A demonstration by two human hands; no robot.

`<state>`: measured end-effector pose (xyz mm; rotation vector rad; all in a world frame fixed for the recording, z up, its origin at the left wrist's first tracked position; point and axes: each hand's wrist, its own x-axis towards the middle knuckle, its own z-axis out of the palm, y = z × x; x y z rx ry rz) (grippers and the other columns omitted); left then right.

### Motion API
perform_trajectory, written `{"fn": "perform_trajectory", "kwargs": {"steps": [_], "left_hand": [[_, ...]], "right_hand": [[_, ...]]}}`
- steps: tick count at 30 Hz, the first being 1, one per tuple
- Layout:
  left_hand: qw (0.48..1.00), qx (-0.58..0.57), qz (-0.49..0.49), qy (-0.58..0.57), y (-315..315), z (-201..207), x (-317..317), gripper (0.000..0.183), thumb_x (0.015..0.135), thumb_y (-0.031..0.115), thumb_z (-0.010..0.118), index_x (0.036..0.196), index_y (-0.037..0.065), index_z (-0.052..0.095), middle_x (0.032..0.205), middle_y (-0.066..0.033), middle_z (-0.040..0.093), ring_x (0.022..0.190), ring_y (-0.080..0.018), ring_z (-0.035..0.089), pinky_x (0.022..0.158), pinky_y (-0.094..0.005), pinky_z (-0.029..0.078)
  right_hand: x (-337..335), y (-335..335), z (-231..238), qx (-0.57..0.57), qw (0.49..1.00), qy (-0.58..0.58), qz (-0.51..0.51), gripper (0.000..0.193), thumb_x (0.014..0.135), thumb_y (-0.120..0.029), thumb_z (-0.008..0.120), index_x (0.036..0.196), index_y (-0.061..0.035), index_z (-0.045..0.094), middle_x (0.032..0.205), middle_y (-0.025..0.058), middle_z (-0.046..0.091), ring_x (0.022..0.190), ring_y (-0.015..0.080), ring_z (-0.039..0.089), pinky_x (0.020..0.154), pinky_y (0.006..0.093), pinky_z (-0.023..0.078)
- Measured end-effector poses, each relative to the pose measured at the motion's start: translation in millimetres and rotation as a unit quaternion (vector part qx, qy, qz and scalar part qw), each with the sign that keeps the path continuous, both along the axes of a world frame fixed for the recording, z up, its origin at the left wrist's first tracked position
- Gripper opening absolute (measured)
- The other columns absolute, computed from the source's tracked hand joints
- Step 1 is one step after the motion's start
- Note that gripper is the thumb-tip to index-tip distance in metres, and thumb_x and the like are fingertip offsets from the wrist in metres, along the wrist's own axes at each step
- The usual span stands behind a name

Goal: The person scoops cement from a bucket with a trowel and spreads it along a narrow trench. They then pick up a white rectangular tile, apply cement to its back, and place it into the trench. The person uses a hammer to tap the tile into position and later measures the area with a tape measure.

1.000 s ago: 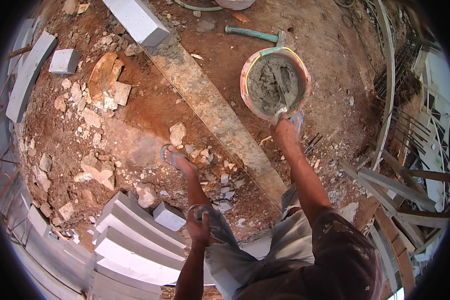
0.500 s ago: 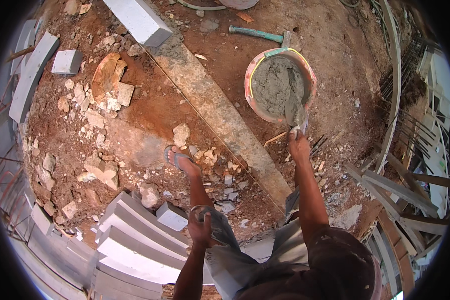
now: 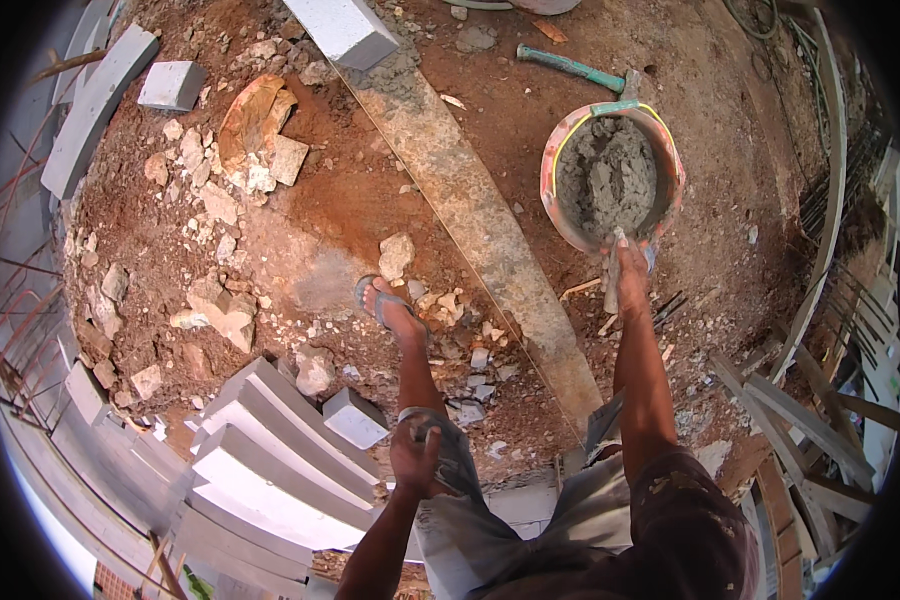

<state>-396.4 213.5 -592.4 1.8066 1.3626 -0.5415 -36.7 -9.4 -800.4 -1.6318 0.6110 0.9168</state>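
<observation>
My right hand (image 3: 630,277) is closed round the handle of a trowel at the near rim of an orange-red bucket (image 3: 552,165). The trowel's blade cannot be made out among the grey mortar (image 3: 615,175), which stands heaped in the bucket's middle. My left hand (image 3: 415,460) rests on my bent left knee, its thumb apart from the fingers and nothing visible in it. Just beyond the bucket lies a hammer (image 3: 570,67) with a teal handle. Left of the bucket, a long, mortar-stained strip (image 3: 470,215) runs diagonally, a white block (image 3: 345,32) on its far end.
Long pale blocks (image 3: 280,475) are stacked at the near left, beside a small block (image 3: 354,418). Broken stones (image 3: 215,310) litter the red soil on the left. Wooden beams (image 3: 810,425) and thin metal rods stand at the right. My sandalled left foot (image 3: 388,303) is beside the strip.
The whole scene has shifted rightward in the view. My right hand has come slightly closer to the bucket, and the mortar now forms a central heap. My left hand stays on the knee.
</observation>
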Motion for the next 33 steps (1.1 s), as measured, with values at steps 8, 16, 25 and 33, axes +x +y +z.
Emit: {"fn": "perform_trajectory", "kwargs": {"steps": [8,16,25,33], "left_hand": [[0.998,-0.016,0.049,-0.037,7.4,-2.3,-11.4,0.038,0.084,0.029,0.074,0.108,0.001,0.066,0.104,-0.0205,0.070,0.100,-0.0399,0.066,0.089,-0.0465,0.051],[0.998,-0.023,0.054,-0.026,20.2,6.6,-27.2,0.035,0.084,0.026,0.074,0.108,0.001,0.066,0.110,-0.0189,0.068,0.104,-0.0399,0.065,0.091,-0.0463,0.050],[0.994,-0.031,0.080,-0.066,40.3,8.1,-47.0,0.034,0.086,0.025,0.073,0.109,0.002,0.064,0.112,-0.0195,0.067,0.106,-0.0391,0.064,0.093,-0.0460,0.050],[0.991,-0.040,0.122,-0.044,43.1,12.9,-36.8,0.034,0.084,0.023,0.075,0.109,0.003,0.065,0.112,-0.0181,0.069,0.107,-0.0388,0.065,0.094,-0.0465,0.050]], "right_hand": [[-35.8,50.6,73.0,0.012,0.995,0.017,0.099,0.033,0.103,-0.026,0.050,0.123,-0.0025,0.063,0.083,0.0009,0.058,0.065,0.0106,0.054,0.057,0.0272,0.047],[-45.7,217.7,-14.7,-0.054,0.905,-0.332,0.262,0.047,0.097,-0.032,0.060,0.127,0.0043,0.058,0.113,0.0201,0.067,0.098,0.0288,0.066,0.084,0.0397,0.053],[15.6,351.7,-112.2,-0.182,0.900,-0.294,0.264,0.047,0.095,-0.039,0.055,0.126,-0.0039,0.059,0.116,0.0233,0.067,0.111,0.0440,0.062,0.098,0.0489,0.048],[-23.8,328.0,-166.0,0.076,0.988,0.073,0.113,0.050,0.106,-0.044,0.038,0.125,-0.0050,0.063,0.104,0.0170,0.068,0.087,0.0286,0.066,0.068,0.0407,0.056]]}}
